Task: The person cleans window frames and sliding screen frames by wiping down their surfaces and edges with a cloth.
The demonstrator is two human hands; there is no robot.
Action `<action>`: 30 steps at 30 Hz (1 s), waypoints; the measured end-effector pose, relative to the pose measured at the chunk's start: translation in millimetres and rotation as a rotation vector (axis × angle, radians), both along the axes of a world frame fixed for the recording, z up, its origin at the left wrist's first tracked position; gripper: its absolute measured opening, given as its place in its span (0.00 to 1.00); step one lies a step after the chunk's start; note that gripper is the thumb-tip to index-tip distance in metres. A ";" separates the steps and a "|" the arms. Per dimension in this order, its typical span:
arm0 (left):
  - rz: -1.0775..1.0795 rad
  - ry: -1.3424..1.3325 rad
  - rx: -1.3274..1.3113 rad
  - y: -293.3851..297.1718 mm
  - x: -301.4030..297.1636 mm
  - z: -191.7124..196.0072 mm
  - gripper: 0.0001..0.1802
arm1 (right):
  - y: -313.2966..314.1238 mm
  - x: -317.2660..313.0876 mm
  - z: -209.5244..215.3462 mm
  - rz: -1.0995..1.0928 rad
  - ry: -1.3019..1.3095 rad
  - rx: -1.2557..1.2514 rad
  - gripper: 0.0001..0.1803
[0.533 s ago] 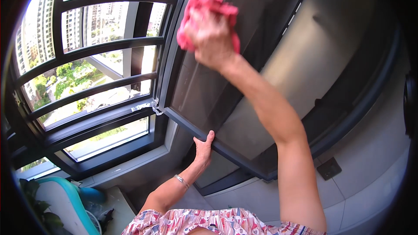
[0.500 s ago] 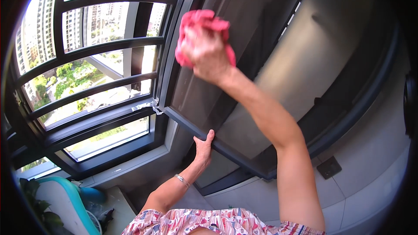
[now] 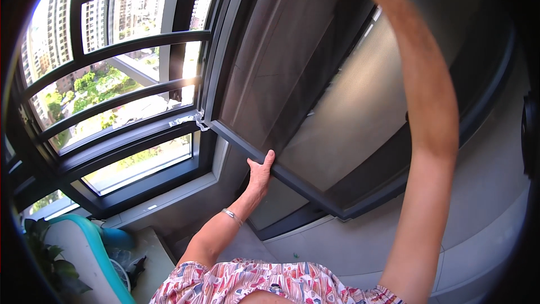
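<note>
Window sash (image 3: pixel 292 67): a dark-framed, hinged glazed panel, swung inward and occupying the centre of the view from about 11 o'clock to 4 o'clock. Judged heavy and rigid; the glass is probably slick and breakable, so the metal frame is the sensible place to take hold, not the pane.

Left hand (image 3: pixel 260 170) is gripping the sash's lower frame rail (image 3: pixel 242 142) from below, thumb wrapping over the edge, at roughly 6 o'clock of the panel. A thin bracelet (image 3: pixel 231 215) is sitting on that wrist.

Right forearm (image 3: pixel 427 112) is rising along the 1 o'clock line; the right hand itself is running out of the top edge, so I cannot tell whether it is clenched, released, or holding anything.

Behind the sash, a mesh screen panel (image 3: pixel 360 107) is showing at 3 o'clock. Curved guard bars (image 3: pixel 118 50) are crossing the outer window at 10 o'clock. A teal chair (image 3: pixel 101 253) and a leafy plant (image 3: pixel 50 259) are lying at 8 o'clock.

Hard to make out: the hinge side, and the small pale scrap at the sash's lower-left corner.
</note>
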State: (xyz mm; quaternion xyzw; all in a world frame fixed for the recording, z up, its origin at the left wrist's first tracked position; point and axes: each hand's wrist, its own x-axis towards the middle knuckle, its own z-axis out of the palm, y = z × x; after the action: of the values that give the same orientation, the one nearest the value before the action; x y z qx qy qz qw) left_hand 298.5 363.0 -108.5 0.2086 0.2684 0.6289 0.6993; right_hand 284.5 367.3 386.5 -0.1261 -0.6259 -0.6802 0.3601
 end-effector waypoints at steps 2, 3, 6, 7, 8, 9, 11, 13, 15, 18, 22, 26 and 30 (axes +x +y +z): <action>-0.035 0.006 -0.012 -3.4 5.8 8.5 0.48 | 9.8 17.4 30.9 -0.093 0.205 0.012 0.21; -0.020 0.008 -0.027 -4.5 -0.9 7.3 0.48 | 18.1 15.3 31.9 -0.092 0.305 -0.101 0.22; -0.016 0.027 -0.045 -4.0 -1.8 7.3 0.48 | 38.9 33.9 2.9 -0.233 0.148 -0.126 0.26; 0.015 0.013 -0.071 -4.4 -7.7 3.6 0.48 | 49.6 36.0 -21.0 -0.162 0.089 -0.071 0.25; 0.031 -0.005 -0.079 -5.0 -9.3 3.5 0.47 | 44.2 38.0 -41.0 -0.164 0.067 -0.002 0.25; 0.024 -0.006 -0.082 -6.5 -7.0 4.8 0.47 | 33.7 40.6 -60.8 -0.178 0.041 0.068 0.25; 0.047 -0.024 -0.023 -6.7 2.6 12.0 0.45 | 29.5 64.6 -91.3 -0.222 -0.045 -0.045 0.33; 0.044 -0.042 -0.027 -5.7 4.0 12.8 0.44 | 22.5 70.4 -137.0 -0.165 -0.083 -0.300 0.31; 0.056 -0.059 -0.032 -4.8 4.1 12.8 0.43 | 19.2 70.9 -195.9 -0.032 -0.163 -0.489 0.14; 0.044 -0.088 0.004 0.2 4.2 9.7 0.46 | 0.1 79.6 -267.0 -0.045 -0.305 -0.723 0.05; 0.081 -0.017 0.016 7.3 2.8 -1.1 0.49 | -3.6 72.5 -260.2 -0.007 -0.418 -0.825 0.07; 0.080 -0.015 -0.025 3.0 -3.3 -0.9 0.50 | 6.9 26.3 -151.5 0.122 -0.373 -0.479 0.21; 0.061 0.089 -0.017 4.5 3.7 -5.8 0.49 | 23.1 -16.4 -25.0 0.036 -0.128 -0.115 0.25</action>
State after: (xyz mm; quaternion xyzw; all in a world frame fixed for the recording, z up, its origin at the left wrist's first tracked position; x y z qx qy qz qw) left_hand 302.2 367.5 -114.2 0.2222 0.3107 0.6376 0.6690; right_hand 268.1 390.4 361.5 -0.0916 -0.6878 -0.6434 0.3235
